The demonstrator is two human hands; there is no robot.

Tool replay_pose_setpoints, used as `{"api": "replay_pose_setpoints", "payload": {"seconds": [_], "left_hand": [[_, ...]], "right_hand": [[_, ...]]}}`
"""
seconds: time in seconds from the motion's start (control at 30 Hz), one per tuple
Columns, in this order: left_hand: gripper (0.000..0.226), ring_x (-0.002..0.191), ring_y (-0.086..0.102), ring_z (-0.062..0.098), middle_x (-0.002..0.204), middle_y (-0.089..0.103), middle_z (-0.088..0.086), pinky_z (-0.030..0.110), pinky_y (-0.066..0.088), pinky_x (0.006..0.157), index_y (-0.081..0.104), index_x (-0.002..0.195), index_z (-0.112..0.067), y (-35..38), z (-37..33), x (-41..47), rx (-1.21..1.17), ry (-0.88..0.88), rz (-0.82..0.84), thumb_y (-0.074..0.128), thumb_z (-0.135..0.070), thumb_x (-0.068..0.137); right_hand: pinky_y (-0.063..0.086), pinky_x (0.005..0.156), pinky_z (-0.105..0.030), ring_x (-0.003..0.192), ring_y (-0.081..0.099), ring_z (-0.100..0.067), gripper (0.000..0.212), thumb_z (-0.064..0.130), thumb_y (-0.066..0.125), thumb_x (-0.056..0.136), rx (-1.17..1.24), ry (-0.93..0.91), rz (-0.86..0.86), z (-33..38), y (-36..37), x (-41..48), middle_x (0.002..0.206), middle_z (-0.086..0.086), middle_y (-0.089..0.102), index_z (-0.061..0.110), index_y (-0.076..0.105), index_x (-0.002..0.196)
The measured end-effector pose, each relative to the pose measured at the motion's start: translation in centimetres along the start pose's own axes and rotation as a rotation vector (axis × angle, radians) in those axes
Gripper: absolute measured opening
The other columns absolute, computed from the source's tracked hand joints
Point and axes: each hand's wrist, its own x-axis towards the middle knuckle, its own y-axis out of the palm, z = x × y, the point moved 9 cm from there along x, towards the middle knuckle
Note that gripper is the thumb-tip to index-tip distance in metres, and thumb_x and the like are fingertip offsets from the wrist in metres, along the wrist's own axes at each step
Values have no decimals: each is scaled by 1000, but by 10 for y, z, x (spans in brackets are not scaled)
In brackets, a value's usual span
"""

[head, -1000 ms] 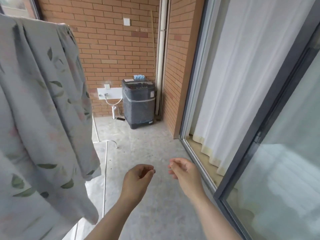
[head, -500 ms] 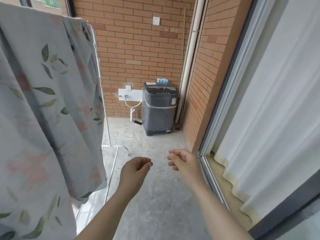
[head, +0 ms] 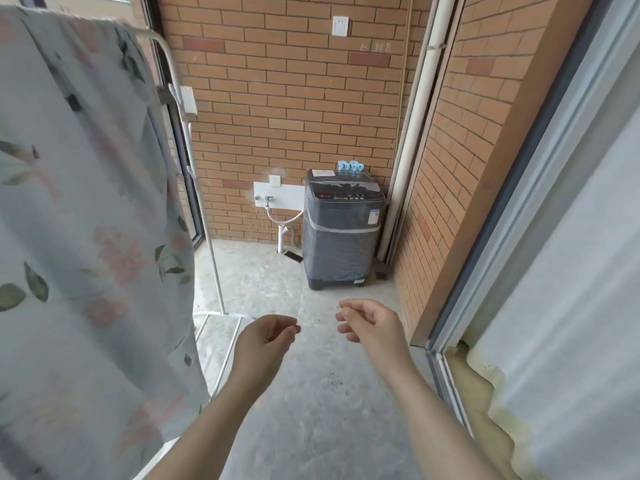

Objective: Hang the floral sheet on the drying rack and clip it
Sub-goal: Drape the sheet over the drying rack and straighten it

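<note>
The floral sheet (head: 86, 237), pale grey with green leaves and pink flowers, hangs over the top bar of the white metal drying rack (head: 204, 216) and fills the left side. Several light blue clips (head: 349, 165) lie on top of the washing machine (head: 341, 230) at the far wall. My left hand (head: 265, 341) and my right hand (head: 372, 325) hover side by side over the floor, right of the sheet, fingers loosely curled and holding nothing.
A brick wall closes the far end, with a tap and hose (head: 277, 209) left of the washer. A dark phone-like object (head: 293, 256) lies on the floor there. A sliding glass door frame (head: 502, 237) and white curtain (head: 588, 306) line the right side.
My view has turned left and up, bringing the washer and the rack's post toward the centre. Both hands keep the same loose pose, staying low in front of me.
</note>
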Motion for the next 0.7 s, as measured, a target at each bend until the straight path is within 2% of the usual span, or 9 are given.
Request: {"api": "replay_pose_setpoints", "payload": {"seconds": [0.23, 0.33, 0.5, 0.7], "left_hand": [[13, 83, 70, 13, 87, 75, -7, 40, 57, 84, 71, 93, -22, 48, -29, 96, 7, 20, -130, 63, -12, 87], [14, 84, 69, 15, 87, 75, -6, 42, 57, 83, 71, 92, -21, 40, -30, 131, -1, 12, -220, 63, -11, 87], [13, 83, 70, 14, 86, 75, -6, 36, 57, 83, 72, 94, -17, 12, -33, 208, -23, 22, -356, 64, -12, 86], [14, 85, 69, 18, 86, 76, -3, 35, 56, 81, 71, 95, -16, -14, -38, 300, -57, 22, -413, 63, -8, 87]], "right_hand": [[55, 67, -19, 76, 69, -9, 13, 16, 58, 94, 2, -56, 143, 12, -14, 142, 88, 3, 72, 18, 69, 99], [55, 67, -21, 74, 70, -10, 14, 13, 57, 94, 8, -75, 241, 18, 7, 190, 86, 2, 73, 20, 69, 95], [57, 69, -24, 75, 71, -12, 14, 13, 57, 94, 1, -118, 368, 29, 57, 276, 86, 1, 73, 19, 70, 96], [56, 68, -24, 72, 69, -11, 14, 11, 56, 94, 7, -105, 448, 39, 114, 364, 86, -1, 73, 16, 69, 97]]}}
